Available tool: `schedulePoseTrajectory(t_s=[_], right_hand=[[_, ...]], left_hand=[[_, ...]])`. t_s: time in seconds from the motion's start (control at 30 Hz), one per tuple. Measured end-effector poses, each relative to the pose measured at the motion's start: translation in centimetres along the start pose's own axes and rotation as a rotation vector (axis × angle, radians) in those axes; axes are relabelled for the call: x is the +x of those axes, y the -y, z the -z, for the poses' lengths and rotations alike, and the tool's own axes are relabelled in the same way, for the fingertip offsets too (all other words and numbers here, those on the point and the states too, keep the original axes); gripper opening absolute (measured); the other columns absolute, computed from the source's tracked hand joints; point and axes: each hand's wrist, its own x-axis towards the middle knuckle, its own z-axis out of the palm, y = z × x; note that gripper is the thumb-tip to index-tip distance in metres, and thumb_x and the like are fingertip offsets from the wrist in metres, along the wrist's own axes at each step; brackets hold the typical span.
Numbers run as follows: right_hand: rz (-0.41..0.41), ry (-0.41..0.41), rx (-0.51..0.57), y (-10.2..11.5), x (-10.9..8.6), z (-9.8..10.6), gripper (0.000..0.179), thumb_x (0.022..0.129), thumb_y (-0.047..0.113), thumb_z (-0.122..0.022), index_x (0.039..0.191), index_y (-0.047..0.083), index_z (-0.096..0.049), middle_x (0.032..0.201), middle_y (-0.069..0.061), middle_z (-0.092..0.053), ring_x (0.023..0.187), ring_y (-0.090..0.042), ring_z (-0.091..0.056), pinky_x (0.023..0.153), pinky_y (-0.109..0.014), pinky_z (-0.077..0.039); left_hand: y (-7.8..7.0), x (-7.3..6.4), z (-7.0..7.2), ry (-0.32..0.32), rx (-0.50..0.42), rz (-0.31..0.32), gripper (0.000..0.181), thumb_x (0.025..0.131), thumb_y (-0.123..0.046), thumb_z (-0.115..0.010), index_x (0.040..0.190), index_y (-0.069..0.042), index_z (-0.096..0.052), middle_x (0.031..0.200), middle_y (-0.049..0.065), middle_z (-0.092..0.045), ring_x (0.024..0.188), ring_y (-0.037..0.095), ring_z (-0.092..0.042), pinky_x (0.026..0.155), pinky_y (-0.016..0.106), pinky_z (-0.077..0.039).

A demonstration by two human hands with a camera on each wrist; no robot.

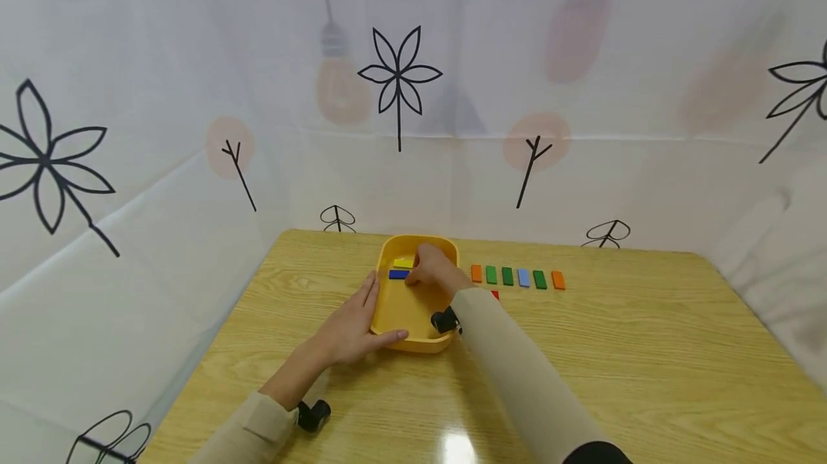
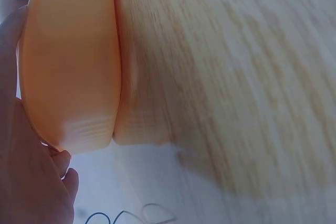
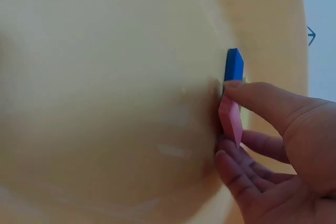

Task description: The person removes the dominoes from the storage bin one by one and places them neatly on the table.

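Observation:
A yellow plastic tray [image 1: 405, 306] with raised walls lies on the table. Along its left side stretch the straight fingers of my left hand [image 1: 347, 327], with the thumb laid over the front rim. The tray's outer wall [image 2: 73, 66] fills much of the left wrist view. My right hand [image 1: 434, 268] reaches into the far part of the tray. Between thumb and fingers it pinches a small pink block [image 3: 231, 120], end to end with a blue block [image 3: 234, 65]. A yellow block [image 1: 403, 263] lies just beyond the blue one, near the tray's far wall.
To the right of the tray runs a row of small blocks: orange [image 1: 476, 274], green, light blue [image 1: 523, 278] and another orange [image 1: 558, 280] at its end. A red block [image 1: 494, 294] shows partly behind the right sleeve. A printed cloth [image 1: 452, 184] hangs behind the wooden table [image 1: 646, 349].

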Motion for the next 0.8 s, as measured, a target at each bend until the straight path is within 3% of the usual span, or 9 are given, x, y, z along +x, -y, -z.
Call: schedulePoseTrajectory(t_s=[0.2, 0.47, 0.67, 0.8], right_hand=[[0.031, 0.014, -0.022, 0.3, -0.6, 1.1, 0.033, 0.091, 0.023, -0.080, 0.112, 0.003, -0.064, 0.101, -0.008, -0.064, 0.090, -0.023, -0.058, 0.086, -0.037, -0.054], [0.153, -0.008, -0.124, 0.8, -0.9, 2.7, 0.030, 0.088, 0.028, -0.082, 0.103, 0.004, -0.072, 0.108, -0.011, -0.067, 0.090, -0.024, -0.060, 0.081, -0.034, -0.055], [0.291, -0.026, -0.071, 0.5, -2.1, 4.1, 0.029, 0.088, 0.026, -0.083, 0.103, 0.003, -0.076, 0.104, -0.011, -0.073, 0.092, -0.024, -0.066, 0.082, -0.035, -0.057], [0.357, -0.045, -0.019, 0.0, -3.1, 4.9, 0.029, 0.089, 0.026, -0.082, 0.105, 0.003, -0.075, 0.096, -0.006, -0.072, 0.086, -0.020, -0.064, 0.079, -0.032, -0.057]], left_hand=[[-0.1, 0.0, 0.0, -0.013, 0.008, -0.014, 0.116, 0.089, -0.079, -0.052, 0.165, -0.008, 0.000, 0.172, 0.012, -0.003, 0.154, 0.032, -0.022, 0.122, 0.049, -0.028], [-0.2, -0.2, 0.0, -0.003, -0.006, -0.010, 0.114, 0.092, -0.074, -0.056, 0.164, -0.004, -0.002, 0.172, 0.010, 0.001, 0.154, 0.033, -0.022, 0.122, 0.050, -0.028], [-0.3, -0.1, 0.1, 0.010, -0.010, 0.011, 0.114, 0.091, -0.074, -0.055, 0.164, -0.008, 0.002, 0.172, 0.008, 0.002, 0.154, 0.031, -0.022, 0.122, 0.050, -0.028], [-0.3, -0.2, 0.0, 0.000, -0.006, 0.008, 0.116, 0.090, -0.077, -0.054, 0.165, -0.007, 0.000, 0.172, 0.011, -0.001, 0.154, 0.032, -0.022, 0.122, 0.050, -0.028]])
